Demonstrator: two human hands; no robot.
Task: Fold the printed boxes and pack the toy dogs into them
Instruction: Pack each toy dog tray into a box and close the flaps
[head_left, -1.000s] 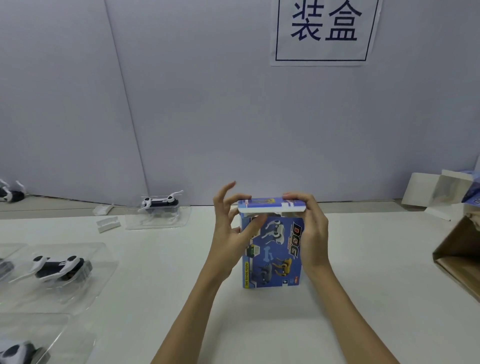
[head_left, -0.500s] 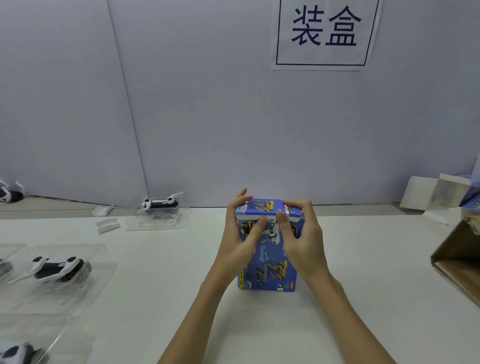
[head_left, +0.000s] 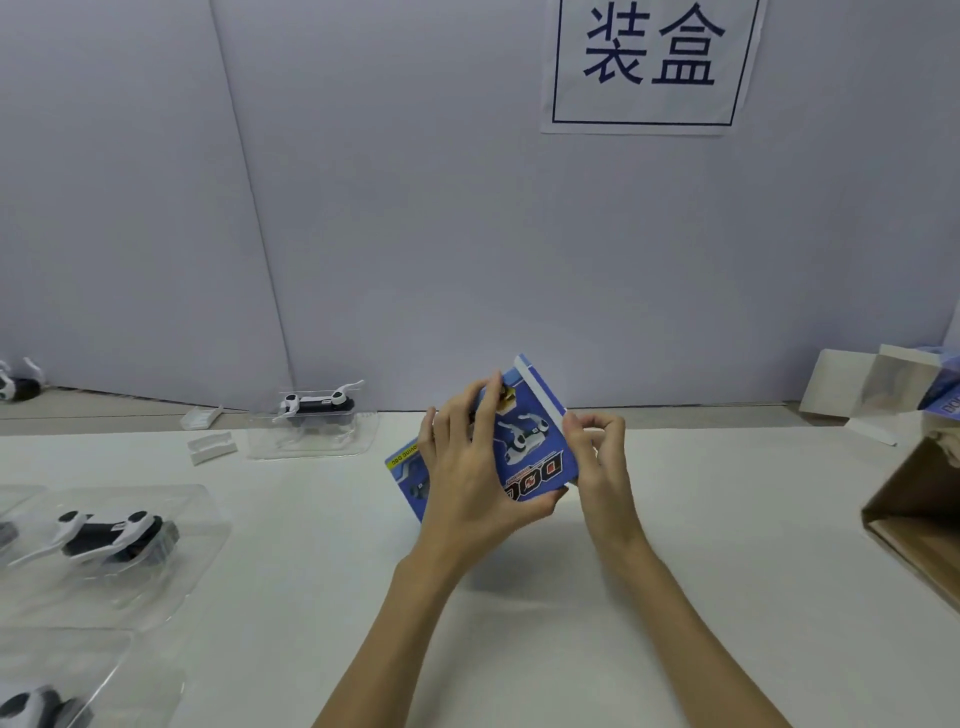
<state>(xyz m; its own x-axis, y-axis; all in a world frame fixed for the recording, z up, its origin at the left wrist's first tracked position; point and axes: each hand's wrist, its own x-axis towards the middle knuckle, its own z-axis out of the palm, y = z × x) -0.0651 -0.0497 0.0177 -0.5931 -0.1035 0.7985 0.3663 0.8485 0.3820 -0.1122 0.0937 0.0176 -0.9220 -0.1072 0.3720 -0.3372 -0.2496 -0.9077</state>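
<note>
A blue printed box (head_left: 535, 441) with a white dog picture and upside-down "DOG" lettering is tilted above the white table (head_left: 311, 545). My left hand (head_left: 475, 483) grips it across the front face, thumb under its lower right corner. My right hand (head_left: 597, 457) sits at the box's right edge with curled fingers touching it. A black-and-white toy dog (head_left: 317, 405) stands in a clear plastic tray at the back left. Another toy dog (head_left: 111, 535) lies in a clear tray at the left. A third toy dog (head_left: 31, 706) shows at the bottom left corner.
An open brown carton (head_left: 914, 514) stands at the right edge. Behind it lies an unfolded white and blue box (head_left: 883, 395). Small white plastic pieces (head_left: 210, 447) lie near the back left. A paper sign (head_left: 652, 62) hangs on the grey wall.
The box stood upright on the table with both hands pressing its top shut. Now it is lifted and turned, its print upside down, held mainly by my left hand.
</note>
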